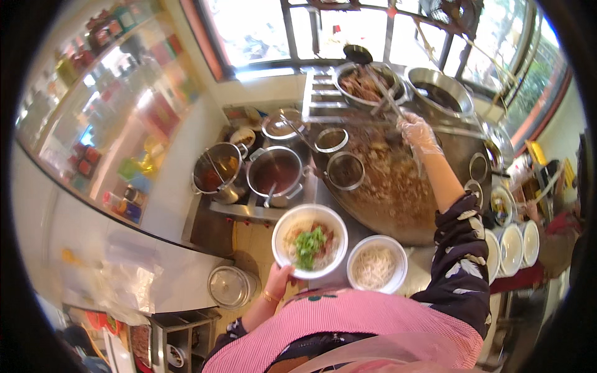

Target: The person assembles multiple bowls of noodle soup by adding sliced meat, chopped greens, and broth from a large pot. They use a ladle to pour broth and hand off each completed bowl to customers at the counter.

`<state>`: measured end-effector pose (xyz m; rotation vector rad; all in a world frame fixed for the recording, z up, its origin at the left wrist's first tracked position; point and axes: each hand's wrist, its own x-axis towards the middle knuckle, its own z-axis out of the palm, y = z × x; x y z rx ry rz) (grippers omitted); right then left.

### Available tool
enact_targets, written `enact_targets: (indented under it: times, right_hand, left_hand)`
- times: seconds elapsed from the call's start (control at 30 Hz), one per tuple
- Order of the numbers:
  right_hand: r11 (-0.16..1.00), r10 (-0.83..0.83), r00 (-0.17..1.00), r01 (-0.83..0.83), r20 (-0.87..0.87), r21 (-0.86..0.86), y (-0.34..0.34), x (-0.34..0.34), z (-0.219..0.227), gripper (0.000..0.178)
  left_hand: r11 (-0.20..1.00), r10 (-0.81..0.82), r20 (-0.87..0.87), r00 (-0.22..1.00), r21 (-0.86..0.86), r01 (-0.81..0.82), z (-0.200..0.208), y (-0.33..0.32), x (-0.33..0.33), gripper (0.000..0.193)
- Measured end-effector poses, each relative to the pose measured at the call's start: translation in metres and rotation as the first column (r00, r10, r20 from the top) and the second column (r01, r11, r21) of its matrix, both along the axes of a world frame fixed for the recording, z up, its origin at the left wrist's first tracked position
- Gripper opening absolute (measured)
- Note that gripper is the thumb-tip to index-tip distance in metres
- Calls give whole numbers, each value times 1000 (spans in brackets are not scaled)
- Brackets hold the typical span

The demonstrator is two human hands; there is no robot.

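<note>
My left hand grips the lower left rim of a white bowl that holds pale noodles, brown meat and chopped greens. In a clear plastic glove, my right hand is closed round the handle of a long ladle. The ladle's dark round head is raised by the window, beyond a metal pot of meat pieces. Beneath my right forearm lies a very wide pan of brown broth with chunks in it. Close to my apron, a second white bowl of plain noodles rests on the counter.
Two steel pots with utensils stand on the stove at left. Round strainers hang inside the wide pan's left edge. A basin of dark liquid sits at the back right, white bowls at the right, a lidded bin lower left.
</note>
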<state>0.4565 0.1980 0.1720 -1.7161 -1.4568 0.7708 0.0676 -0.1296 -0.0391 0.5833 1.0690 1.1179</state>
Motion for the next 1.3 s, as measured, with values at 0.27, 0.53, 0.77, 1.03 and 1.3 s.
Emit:
enact_targets:
  times: [0.27, 0.53, 0.77, 1.03, 1.3]
  right_hand:
    - [989, -14, 813, -76, -583, -129, -223, 41, 38, 34]
    - [881, -213, 957, 276, 198, -385, -289, 97, -78, 37]
    - [833, -193, 689, 491, 698, -255, -283, 110, -151, 35]
    - [758, -582, 659, 229, -476, -611, -323, 125, -136, 11]
    - [791, -603, 550, 323, -577, -519, -398, 63, -90, 35]
  left_hand:
    - [965, -254, 90, 963, 88, 246, 10, 91, 33, 24]
    - [961, -275, 34, 961, 45, 274, 8, 151, 79, 34]
    - [961, -275, 58, 960, 12, 275, -7, 152, 76, 40]
    - [995, -102, 261, 960, 8, 104, -30, 144, 90, 43]
    - [997, -82, 407, 910, 45, 69, -33, 147, 92, 59]
